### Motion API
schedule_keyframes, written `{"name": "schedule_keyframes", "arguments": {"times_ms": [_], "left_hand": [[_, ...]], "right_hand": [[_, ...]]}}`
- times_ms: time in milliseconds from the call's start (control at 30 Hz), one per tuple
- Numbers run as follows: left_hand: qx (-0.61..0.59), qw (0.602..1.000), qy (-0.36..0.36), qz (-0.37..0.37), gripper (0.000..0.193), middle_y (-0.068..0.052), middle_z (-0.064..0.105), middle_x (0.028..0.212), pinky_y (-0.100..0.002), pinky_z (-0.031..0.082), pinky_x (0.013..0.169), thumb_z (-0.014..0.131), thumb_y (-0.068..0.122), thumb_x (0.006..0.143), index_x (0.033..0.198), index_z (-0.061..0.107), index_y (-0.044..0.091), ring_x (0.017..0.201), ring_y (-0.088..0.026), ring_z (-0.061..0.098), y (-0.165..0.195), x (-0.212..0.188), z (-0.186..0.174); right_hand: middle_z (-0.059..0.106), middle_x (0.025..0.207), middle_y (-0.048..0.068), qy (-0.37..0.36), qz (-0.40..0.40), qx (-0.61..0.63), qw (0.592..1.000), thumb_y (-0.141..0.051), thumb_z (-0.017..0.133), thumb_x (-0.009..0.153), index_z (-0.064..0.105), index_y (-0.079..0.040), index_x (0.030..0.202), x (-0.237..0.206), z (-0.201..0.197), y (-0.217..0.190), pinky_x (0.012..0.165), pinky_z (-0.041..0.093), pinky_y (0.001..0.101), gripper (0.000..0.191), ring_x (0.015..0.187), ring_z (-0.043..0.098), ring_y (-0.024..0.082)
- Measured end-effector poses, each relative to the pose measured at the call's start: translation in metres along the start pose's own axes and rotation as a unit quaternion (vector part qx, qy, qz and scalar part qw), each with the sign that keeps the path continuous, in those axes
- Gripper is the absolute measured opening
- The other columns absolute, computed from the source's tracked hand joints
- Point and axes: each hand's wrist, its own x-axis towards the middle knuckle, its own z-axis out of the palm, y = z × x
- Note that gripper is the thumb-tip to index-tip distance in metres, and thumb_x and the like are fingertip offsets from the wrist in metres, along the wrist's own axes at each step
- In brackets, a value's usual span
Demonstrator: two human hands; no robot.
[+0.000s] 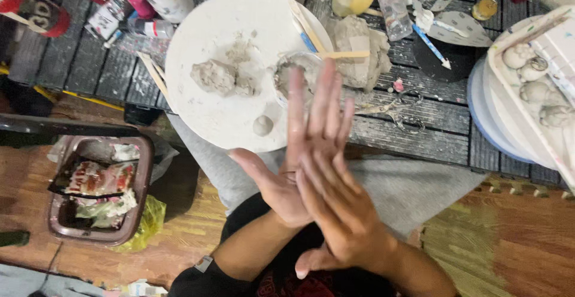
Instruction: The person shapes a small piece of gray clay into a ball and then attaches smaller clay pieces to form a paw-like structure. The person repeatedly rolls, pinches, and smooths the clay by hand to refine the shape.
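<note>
Your two hands are pressed flat together, palm to palm, right in the middle of the view over your lap. Your left hand [311, 126] is underneath with the fingers stretched straight and pointing up toward the table, thumb sticking out to the left, and your right hand [335, 204] lies across it at a slant, fingers also straight and spread a bit. Both are fully flat, not curled around anything, and I honestly can't tell whether there's a bit of clay squashed between the palms, since the contact area is hidden. Just beyond your fingertips sits the round white board [197, 33] on the dark slatted table [419, 129], and on it there's a small clay ball [262, 125] near the front edge, close to your left fingers but not touching them. Further back on the board is a lumpy grey clay chunk [214, 76], and to its right a small clear bowl [296, 72] partly hidden behind your fingertips. A bigger clay lump [359, 48] sits just off the board's right edge with a wooden stick [344, 54] lying across it. Scissors [395, 108] lie on the table to the right, and a brown bin [99, 186] with scraps is on the floor at your left.
</note>
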Motion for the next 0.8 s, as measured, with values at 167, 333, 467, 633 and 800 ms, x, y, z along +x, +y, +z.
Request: {"name": "schedule_keyframes", "arguments": {"times_ms": [167,333,467,633,800], "left_hand": [[-0.029,0.999,0.014,-0.005,0.096,-0.010,0.005,0.179,-0.043,0.001,0.137,-0.001,0.082,0.098,0.171,0.001,0.021,0.164,-0.026,0.004,0.003,0.003,-0.009],[-0.006,1.000,-0.011,0.011,0.098,-0.004,0.002,0.179,-0.040,-0.003,0.137,-0.001,0.084,0.094,0.170,0.000,0.022,0.164,-0.023,0.001,0.008,0.007,-0.015],[0.011,0.999,-0.036,-0.020,0.096,-0.003,0.000,0.176,-0.040,-0.004,0.138,0.000,0.084,0.097,0.170,0.001,0.021,0.165,-0.021,0.001,0.004,0.005,-0.005],[0.018,1.000,-0.025,-0.001,0.103,-0.005,-0.003,0.180,-0.042,-0.004,0.137,-0.002,0.087,0.093,0.170,0.001,0.019,0.164,-0.022,-0.001,0.010,0.011,-0.014],[0.018,0.998,-0.046,-0.032,0.105,-0.002,-0.005,0.177,-0.040,-0.004,0.139,-0.003,0.088,0.090,0.170,0.000,0.019,0.165,-0.020,-0.002,0.005,0.010,-0.013]], "right_hand": [[0.053,0.147,0.035,0.007,-0.001,-0.042,0.999,-0.088,0.021,0.088,0.052,0.019,0.138,0.002,0.005,0.008,0.129,0.019,0.0548,0.122,0.145,0.047,0.047],[0.058,0.142,0.033,0.015,-0.038,-0.028,0.999,-0.090,0.027,0.085,0.055,0.017,0.134,0.002,0.004,0.000,0.128,0.022,0.0529,0.121,0.143,0.051,0.044],[0.056,0.141,0.040,0.041,-0.031,-0.021,0.998,-0.091,0.021,0.085,0.053,0.023,0.133,0.003,0.004,0.009,0.127,0.020,0.0532,0.128,0.141,0.050,0.048],[0.056,0.141,0.035,0.035,-0.054,-0.029,0.998,-0.095,0.025,0.085,0.055,0.019,0.131,-0.004,0.014,0.012,0.128,0.024,0.0514,0.126,0.142,0.050,0.045],[0.058,0.143,0.032,0.056,-0.058,-0.045,0.996,-0.092,0.020,0.085,0.056,0.017,0.134,-0.008,0.013,0.013,0.128,0.020,0.0535,0.125,0.143,0.048,0.043]]}}
